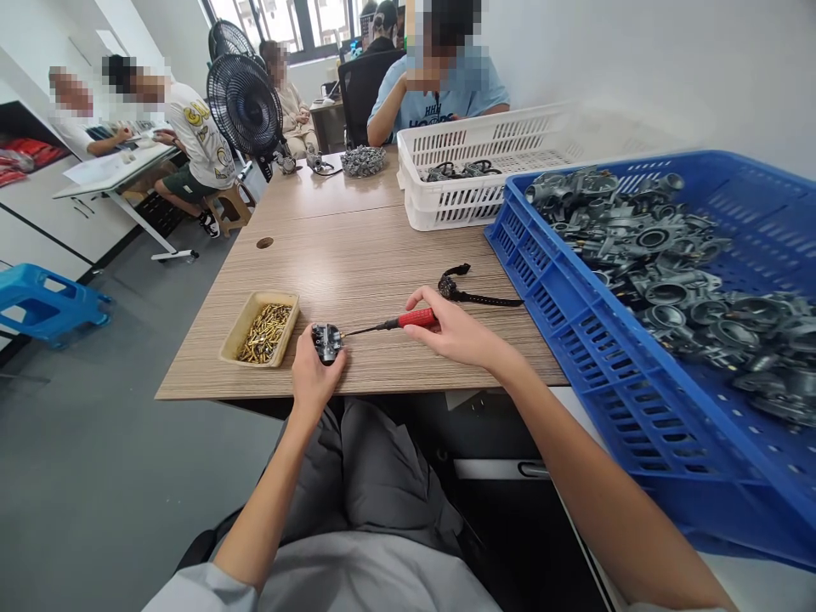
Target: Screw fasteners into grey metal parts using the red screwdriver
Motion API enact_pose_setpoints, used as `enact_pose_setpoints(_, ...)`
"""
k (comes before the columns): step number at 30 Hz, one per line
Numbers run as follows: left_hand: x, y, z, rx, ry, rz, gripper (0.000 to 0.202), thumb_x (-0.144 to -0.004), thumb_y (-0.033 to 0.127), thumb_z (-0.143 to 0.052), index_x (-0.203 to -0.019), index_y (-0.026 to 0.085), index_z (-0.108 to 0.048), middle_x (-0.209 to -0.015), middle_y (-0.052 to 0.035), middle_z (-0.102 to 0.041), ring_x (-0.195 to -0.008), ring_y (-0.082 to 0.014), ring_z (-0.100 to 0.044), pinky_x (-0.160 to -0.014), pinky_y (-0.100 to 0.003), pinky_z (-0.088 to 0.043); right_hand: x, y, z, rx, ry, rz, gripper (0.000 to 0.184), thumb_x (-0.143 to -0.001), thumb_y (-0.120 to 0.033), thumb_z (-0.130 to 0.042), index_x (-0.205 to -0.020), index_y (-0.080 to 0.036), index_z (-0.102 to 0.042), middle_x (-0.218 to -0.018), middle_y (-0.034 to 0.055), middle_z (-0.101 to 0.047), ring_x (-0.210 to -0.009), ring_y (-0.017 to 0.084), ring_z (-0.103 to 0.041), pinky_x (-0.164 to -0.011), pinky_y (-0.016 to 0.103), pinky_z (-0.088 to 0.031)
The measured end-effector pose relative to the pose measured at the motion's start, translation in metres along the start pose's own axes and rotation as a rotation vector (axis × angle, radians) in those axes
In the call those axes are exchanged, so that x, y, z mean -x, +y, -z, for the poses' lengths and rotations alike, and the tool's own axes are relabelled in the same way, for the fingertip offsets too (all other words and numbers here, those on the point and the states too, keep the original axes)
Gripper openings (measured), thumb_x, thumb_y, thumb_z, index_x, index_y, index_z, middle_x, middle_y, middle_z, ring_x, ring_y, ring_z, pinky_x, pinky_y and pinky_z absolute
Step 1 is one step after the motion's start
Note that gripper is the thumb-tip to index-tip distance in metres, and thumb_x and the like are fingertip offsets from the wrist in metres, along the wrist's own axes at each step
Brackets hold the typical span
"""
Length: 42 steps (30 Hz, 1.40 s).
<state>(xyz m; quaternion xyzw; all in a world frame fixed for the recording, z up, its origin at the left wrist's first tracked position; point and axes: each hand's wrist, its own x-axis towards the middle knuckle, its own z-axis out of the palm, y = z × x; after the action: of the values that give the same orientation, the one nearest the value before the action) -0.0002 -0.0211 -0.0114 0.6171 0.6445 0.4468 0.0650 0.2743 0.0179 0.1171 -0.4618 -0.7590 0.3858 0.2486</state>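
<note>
My left hand (314,374) grips a small grey metal carburetor body (327,342) at the table's front edge, thumb on one side and fingers on the other. A screwdriver (417,318) with a red handle lies in the grasp of my right hand (456,327). Its thin dark shaft points left, and the tip meets the right side of the carburetor body, where a small brass-coloured bit shows. Just left of my left hand stands a cream plastic tray (228,350) holding many small brass screw-like parts (266,331).
A blue crate (541,285) heaped with metal carburetor bodies (669,246) stands at right. Behind it is a white basket (446,212) with dark parts. A black wristwatch (450,287) lies near my right hand. Across the table sits a person in a blue shirt (408,93); a black fan (246,106) stands left.
</note>
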Motion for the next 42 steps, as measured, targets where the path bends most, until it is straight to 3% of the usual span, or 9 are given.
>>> enact_pose_setpoints(8,0.000,0.000,0.000,-0.009,-0.008,-0.005,0.061,-0.089,0.036,-0.073,-0.143,0.021,-0.049,-0.135,-0.0149,-0.063,-0.133,-0.0325,-0.061,-0.115,-0.048,-0.050,0.000,-0.003,-0.002,0.004,0.034,-0.025,0.022,-0.092,-0.041,-0.062,-0.097,-0.026,-0.047,-0.075,-0.0011,-0.060,-0.069,0.020,-0.054,-0.067,0.032,-0.039)
enact_pose_setpoints(21,0.001,-0.002,-0.001,-0.016,-0.006,-0.004,0.061,-0.091,0.037,-0.073,-0.144,0.021,-0.049,-0.136,-0.0149,-0.064,-0.135,-0.0321,-0.060,-0.115,-0.047,-0.049,-0.001,0.003,-0.002,-0.025,0.024,0.036,0.021,-0.095,-0.041,-0.060,-0.095,-0.025,-0.047,-0.077,-0.0017,-0.057,-0.072,0.019,-0.052,-0.068,0.032,-0.038)
enact_pose_setpoints(42,0.001,0.000,0.001,-0.028,-0.020,-0.003,0.059,-0.092,0.038,-0.072,-0.144,0.022,-0.049,-0.136,-0.0154,-0.064,-0.134,-0.0333,-0.061,-0.114,-0.049,-0.051,-0.006,0.008,-0.011,0.022,0.152,0.074,0.023,-0.094,-0.044,-0.063,-0.092,-0.024,-0.052,-0.071,-0.0034,-0.057,-0.068,0.018,-0.049,-0.069,0.031,-0.035)
